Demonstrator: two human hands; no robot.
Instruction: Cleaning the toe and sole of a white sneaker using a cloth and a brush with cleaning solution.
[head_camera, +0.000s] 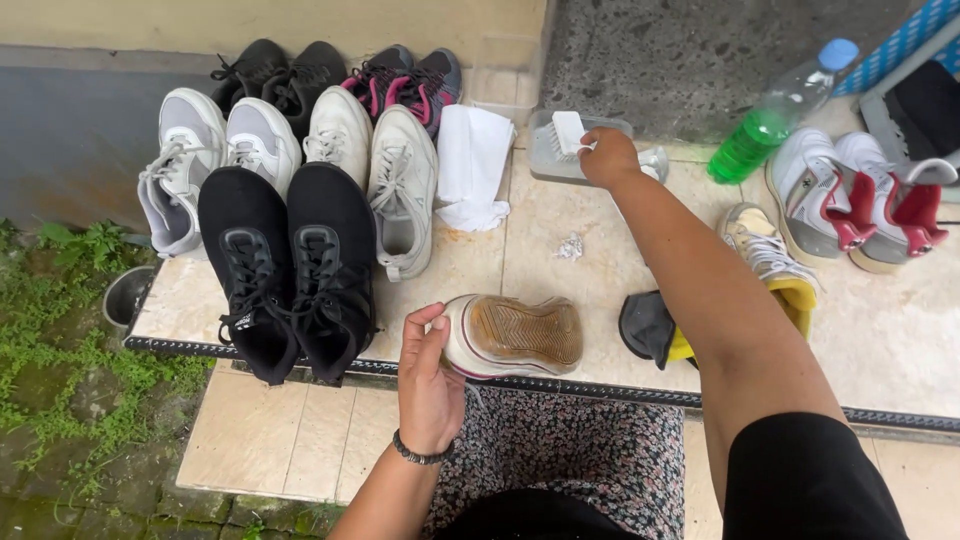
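1. The left hand (428, 385) is gripping the toe end of a white sneaker turned sole-up (512, 336), which is lying at the front edge of the tiled ledge (560, 290), its long axis running left to right.
2. The right hand (607, 157) is reaching far forward with the arm stretched out, fingers closing on a white scrubbing brush (570, 134) that is resting in a clear plastic tub (545, 160).
3. The brush is sitting well beyond the sneaker, up and to the right.

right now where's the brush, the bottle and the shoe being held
brush (568, 133), head view, on its white back
bottle (762, 136), head view, on the green liquid
shoe (520, 334), head view, on its upturned sole
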